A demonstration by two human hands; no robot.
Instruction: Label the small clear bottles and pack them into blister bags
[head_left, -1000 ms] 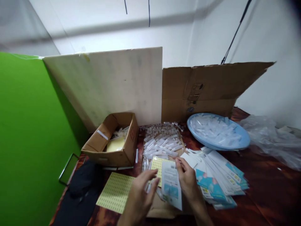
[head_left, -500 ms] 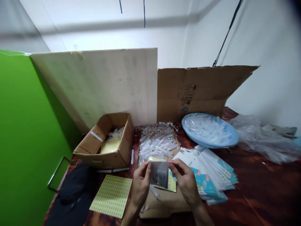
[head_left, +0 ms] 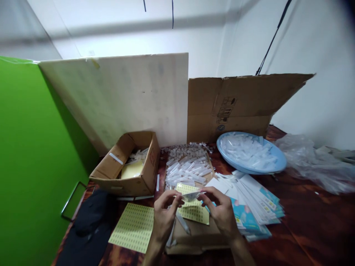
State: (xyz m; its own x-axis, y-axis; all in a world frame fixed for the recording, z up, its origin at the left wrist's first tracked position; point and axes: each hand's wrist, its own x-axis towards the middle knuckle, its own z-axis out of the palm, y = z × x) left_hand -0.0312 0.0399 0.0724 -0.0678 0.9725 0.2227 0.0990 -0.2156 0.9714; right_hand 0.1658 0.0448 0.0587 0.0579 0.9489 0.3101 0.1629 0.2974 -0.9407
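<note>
Between my two hands is a small greyish see-through bag (head_left: 191, 196), tipped so that I see it nearly edge-on. My left hand (head_left: 168, 210) pinches its left end and my right hand (head_left: 219, 210) pinches its right end. Just beneath lies a yellow sticker sheet (head_left: 194, 213) with rows of small dark marks, resting on a cardboard box (head_left: 199, 238). A clear plastic tube-like piece (head_left: 183, 224) lies by my left hand. Beyond my fingers, many whitish translucent plastic pieces (head_left: 188, 170) are heaped. What the bag contains cannot be made out now.
Left are another yellow sticker sheet (head_left: 133, 227), an open carton (head_left: 144, 183) and a black cap (head_left: 91, 214). Right are fanned printed cards (head_left: 253, 201), a blue basin (head_left: 280, 166) of plastic pieces and clear plastic bags (head_left: 310, 162). Cardboard panels (head_left: 241, 96) stand behind.
The bag has tipped from facing me to nearly edge-on, uncovering more of the sticker sheet beneath. Both hands keep their pinch on it. The whole view has shifted slightly.
</note>
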